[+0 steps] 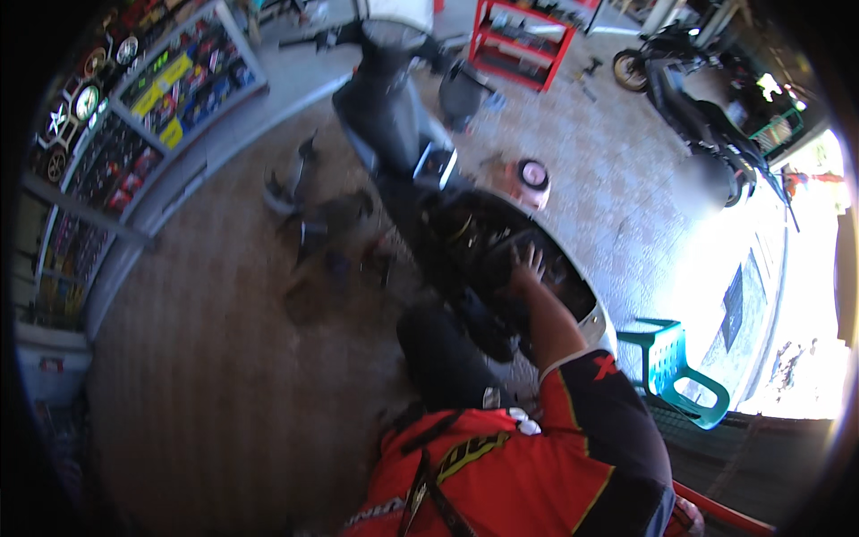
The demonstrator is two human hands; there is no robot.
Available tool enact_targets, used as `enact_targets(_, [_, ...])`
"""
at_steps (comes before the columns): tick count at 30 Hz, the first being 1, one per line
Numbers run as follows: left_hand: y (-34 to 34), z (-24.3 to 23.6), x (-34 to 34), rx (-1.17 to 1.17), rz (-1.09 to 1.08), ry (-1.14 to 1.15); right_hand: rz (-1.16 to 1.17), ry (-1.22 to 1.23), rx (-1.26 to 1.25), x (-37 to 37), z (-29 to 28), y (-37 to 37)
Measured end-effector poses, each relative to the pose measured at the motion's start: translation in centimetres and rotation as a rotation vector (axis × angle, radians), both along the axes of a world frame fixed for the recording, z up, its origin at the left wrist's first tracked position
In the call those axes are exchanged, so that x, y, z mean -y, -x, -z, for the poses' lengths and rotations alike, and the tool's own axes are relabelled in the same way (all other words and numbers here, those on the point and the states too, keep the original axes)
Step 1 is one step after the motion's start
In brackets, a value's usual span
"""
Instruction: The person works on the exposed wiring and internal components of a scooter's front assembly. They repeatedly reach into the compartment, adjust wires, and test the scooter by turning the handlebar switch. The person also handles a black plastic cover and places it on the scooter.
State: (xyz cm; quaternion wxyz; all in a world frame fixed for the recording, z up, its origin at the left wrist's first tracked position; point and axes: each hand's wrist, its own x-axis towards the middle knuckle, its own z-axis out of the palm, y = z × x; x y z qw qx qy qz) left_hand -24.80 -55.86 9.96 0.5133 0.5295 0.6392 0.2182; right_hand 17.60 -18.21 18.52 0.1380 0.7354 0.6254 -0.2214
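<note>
- Reaching down into the open bay (573, 285) of the scooter (385, 116), the right hand (528, 262) has its fingers spread and extended, closed on nothing that can be seen; whether its palm presses on the dark part beneath is unclear.
- The spread probably serves to steady or feel that part rather than to grip it.
- The left hand is out of view, so its state cannot be told.
- The scooter stands directly before the person, its front toward the upper edge and its pale tail panel (601, 329) beside the right forearm (553, 327); with no seat over the bay, the inside lies within reach from above.
- The person's dark-trousered leg (447, 349) is close against the near side, a stance that likely lets the arm drop straight in.
- Left of the scooter, dark curved panels (331, 219) lie loose on the tiled floor, near enough to fetch yet off the machine.
- Beyond the bay sits a pinkish object with a black ring (533, 174), too blurred to identify.
- Farther out, a red tool rack (523, 45) stands past the front end, presumably to keep small items together, and a green chair (676, 371) is to the right.
- At the margins are a glass display case (183, 76) at left and a second motorcycle (693, 107) at upper right, both well apart from the scooter.
</note>
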Motion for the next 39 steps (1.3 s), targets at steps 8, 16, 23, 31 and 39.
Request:
enact_targets(8, [-0.7, 0.2, 1.0, -0.111, 0.093, -0.166, 0.025, 0.000, -0.035, -0.1, -0.7, 1.0])
enact_targets(16, [-1.8, -4.8, -0.9, 0.741, -0.575, 0.635, 0.026, -0.175, 0.029, 0.6, -0.8, 2.4])
enact_targets(23, [-2.1, -4.4, -0.9, 0.733, -0.561, 0.710, -0.022, -0.496, 0.032, -2.1, 2.7, -1.1])
enact_targets(31, [-2.9, -1.3, -0.3, 0.941, -0.670, 0.738, -0.048, -0.692, -0.020, -2.9, 6.4, -2.6])
enact_targets(39, [-4.0, 0.5, -4.8, 0.494, -0.439, 0.353, -0.106, -0.800, -0.051, -1.5, 5.3, -1.6])
